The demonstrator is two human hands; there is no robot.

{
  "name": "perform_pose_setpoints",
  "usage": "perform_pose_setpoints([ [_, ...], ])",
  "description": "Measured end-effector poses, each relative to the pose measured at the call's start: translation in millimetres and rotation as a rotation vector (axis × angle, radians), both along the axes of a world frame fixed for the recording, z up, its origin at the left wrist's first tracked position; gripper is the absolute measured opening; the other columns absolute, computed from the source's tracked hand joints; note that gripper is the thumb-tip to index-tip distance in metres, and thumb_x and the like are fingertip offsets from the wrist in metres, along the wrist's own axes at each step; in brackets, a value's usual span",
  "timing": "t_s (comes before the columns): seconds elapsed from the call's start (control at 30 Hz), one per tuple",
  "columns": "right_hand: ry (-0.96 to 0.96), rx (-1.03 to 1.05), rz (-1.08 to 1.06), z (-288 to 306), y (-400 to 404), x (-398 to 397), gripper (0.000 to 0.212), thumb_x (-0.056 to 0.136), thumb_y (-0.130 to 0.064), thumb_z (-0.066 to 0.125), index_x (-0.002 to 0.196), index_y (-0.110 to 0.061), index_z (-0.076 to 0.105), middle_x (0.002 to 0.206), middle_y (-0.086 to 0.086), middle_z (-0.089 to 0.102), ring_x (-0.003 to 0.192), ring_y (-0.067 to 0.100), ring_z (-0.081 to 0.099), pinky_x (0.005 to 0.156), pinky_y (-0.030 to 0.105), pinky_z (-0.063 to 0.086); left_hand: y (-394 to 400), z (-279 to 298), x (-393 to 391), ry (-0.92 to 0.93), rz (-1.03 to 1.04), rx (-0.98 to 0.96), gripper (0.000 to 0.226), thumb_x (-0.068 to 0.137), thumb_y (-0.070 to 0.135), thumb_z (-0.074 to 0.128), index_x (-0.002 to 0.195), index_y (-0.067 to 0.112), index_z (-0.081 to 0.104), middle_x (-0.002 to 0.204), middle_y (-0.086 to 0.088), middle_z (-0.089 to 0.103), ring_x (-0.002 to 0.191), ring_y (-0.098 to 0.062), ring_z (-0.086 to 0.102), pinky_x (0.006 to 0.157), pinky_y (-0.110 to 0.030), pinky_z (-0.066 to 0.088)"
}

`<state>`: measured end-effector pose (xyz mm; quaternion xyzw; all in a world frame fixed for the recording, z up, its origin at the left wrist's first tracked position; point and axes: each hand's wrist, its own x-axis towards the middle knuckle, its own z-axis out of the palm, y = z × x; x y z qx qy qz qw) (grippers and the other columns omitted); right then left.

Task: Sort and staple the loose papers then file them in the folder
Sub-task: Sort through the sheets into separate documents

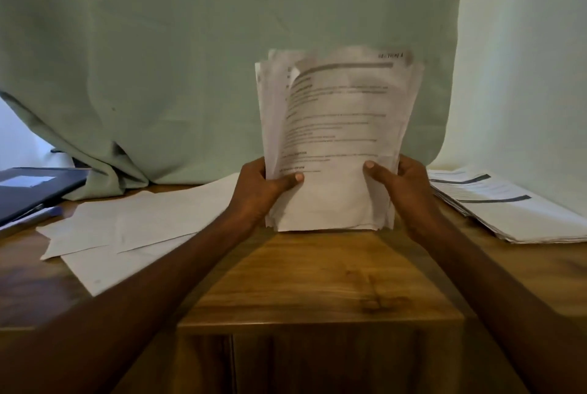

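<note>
A stack of printed white papers (pixel 336 126) stands upright on its bottom edge on the wooden table (pixel 317 279), its top sheets uneven and blurred. My left hand (pixel 263 190) grips the stack's lower left side, thumb across the front page. My right hand (pixel 403 184) grips the lower right side the same way. Several loose sheets (pixel 133 228) lie flat on the table to the left. A second pile of printed papers (pixel 508 206) lies at the right. A dark folder (pixel 35 187) with a pale label rests at the far left.
A pale green curtain (pixel 190 60) hangs behind the table and bunches onto its back left. A blue pen-like object (pixel 38 215) lies beside the folder. The table's front edge (pixel 317 323) runs below my forearms.
</note>
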<state>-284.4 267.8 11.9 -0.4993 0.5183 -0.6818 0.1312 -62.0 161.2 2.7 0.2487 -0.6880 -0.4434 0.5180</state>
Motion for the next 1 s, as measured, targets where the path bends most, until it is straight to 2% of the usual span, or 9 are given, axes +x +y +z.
perform_pose_setpoints([
  [0.13, 0.007, -0.077, -0.060, 17.3, 3.5, -3.6, 0.017, 0.099, -0.023, 0.065, 0.109, -0.036, 0.065, 0.099, -0.027, 0.069, 0.084, -0.010, 0.068, 0.068, 0.011, 0.053, 6.6, 15.9, -11.3, 0.036, -0.014, -0.052, 0.023, 0.086, 0.016, 0.080, 0.102, 0.030, 0.071, 0.086, 0.024, 0.075, 0.085, 0.000, 0.074, 0.068, -0.016, 0.057],
  [0.23, 0.036, 0.042, -0.021, 0.1, 3.3, -7.4, 0.030, 0.091, -0.028, 0.075, 0.120, -0.026, 0.067, 0.111, -0.013, 0.073, 0.097, 0.004, 0.070, 0.080, 0.025, 0.057, 6.6, -7.4, -21.8, -0.007, -0.055, 0.063, 0.033, 0.082, 0.017, 0.084, 0.110, 0.028, 0.069, 0.096, 0.016, 0.076, 0.087, -0.001, 0.073, 0.068, -0.018, 0.057],
  [0.33, 0.012, 0.178, 0.002, -23.8, 5.8, -10.0, 0.040, 0.087, -0.029, 0.079, 0.124, -0.026, 0.064, 0.109, -0.012, 0.069, 0.097, 0.007, 0.066, 0.078, 0.026, 0.054, 4.9, -29.3, -31.1, -0.089, -0.021, 0.191, 0.051, 0.078, 0.021, 0.088, 0.123, 0.022, 0.065, 0.115, 0.001, 0.073, 0.098, -0.014, 0.070, 0.078, -0.031, 0.061],
  [0.47, 0.027, 0.107, -0.069, -8.6, 8.0, -11.5, 0.036, 0.091, -0.024, 0.075, 0.124, -0.027, 0.060, 0.099, -0.020, 0.063, 0.090, -0.002, 0.061, 0.071, 0.019, 0.049, 3.2, -1.7, -41.6, -0.108, 0.022, 0.040, 0.053, 0.085, 0.021, 0.083, 0.134, 0.014, 0.064, 0.123, -0.001, 0.070, 0.106, -0.017, 0.068, 0.090, -0.033, 0.058],
  [0.63, 0.034, 0.104, -0.110, -2.5, 4.7, -13.7, 0.038, 0.096, -0.018, 0.068, 0.133, -0.021, 0.058, 0.104, -0.017, 0.062, 0.091, 0.002, 0.060, 0.070, 0.015, 0.047, 6.1, -3.2, -57.0, -0.223, 0.058, -0.018, 0.054, 0.090, 0.024, 0.078, 0.139, 0.013, 0.058, 0.132, -0.005, 0.065, 0.117, -0.023, 0.064, 0.098, -0.038, 0.054],
  [0.73, -0.055, 0.230, -0.080, -32.6, 1.9, -14.1, 0.048, 0.097, -0.021, 0.068, 0.142, -0.021, 0.053, 0.124, -0.004, 0.065, 0.110, 0.018, 0.063, 0.089, 0.035, 0.057, 8.2, -28.9, -56.6, -0.318, 0.043, 0.051, 0.061, 0.092, 0.029, 0.075, 0.146, 0.014, 0.050, 0.141, -0.006, 0.061, 0.126, -0.026, 0.059, 0.097, -0.031, 0.047],
  [0.8, -0.056, 0.253, -0.096, -39.4, 0.1, -12.1, 0.049, 0.098, -0.022, 0.067, 0.144, -0.022, 0.050, 0.126, -0.003, 0.063, 0.116, 0.021, 0.060, 0.099, 0.046, 0.054, 4.9, -33.8, -55.2, -0.304, 0.075, 0.039, 0.062, 0.092, 0.029, 0.075, 0.147, 0.014, 0.050, 0.142, -0.006, 0.061, 0.127, -0.025, 0.058, 0.094, -0.029, 0.045],
  [0.9, -0.006, 0.189, -0.127, -38.6, -0.3, -6.6, 0.046, 0.100, -0.021, 0.062, 0.145, -0.020, 0.048, 0.134, 0.001, 0.061, 0.122, 0.019, 0.057, 0.090, 0.030, 0.053, 1.3, -34.0, -53.9, -0.234, 0.092, 0.037, 0.060, 0.092, 0.028, 0.074, 0.146, 0.014, 0.050, 0.139, -0.007, 0.062, 0.126, -0.025, 0.059, 0.094, -0.032, 0.047],
  [1.0, 0.025, 0.248, -0.139, -41.4, -2.0, -5.7, 0.048, 0.102, -0.020, 0.060, 0.147, -0.017, 0.046, 0.139, 0.005, 0.059, 0.118, 0.019, 0.058, 0.080, 0.023, 0.049, -3.9, -38.8, -55.2, -0.381, 0.093, 0.061, 0.064, 0.094, 0.030, 0.073, 0.150, 0.013, 0.046, 0.145, -0.009, 0.058, 0.131, -0.028, 0.056, 0.102, -0.036, 0.046],
])
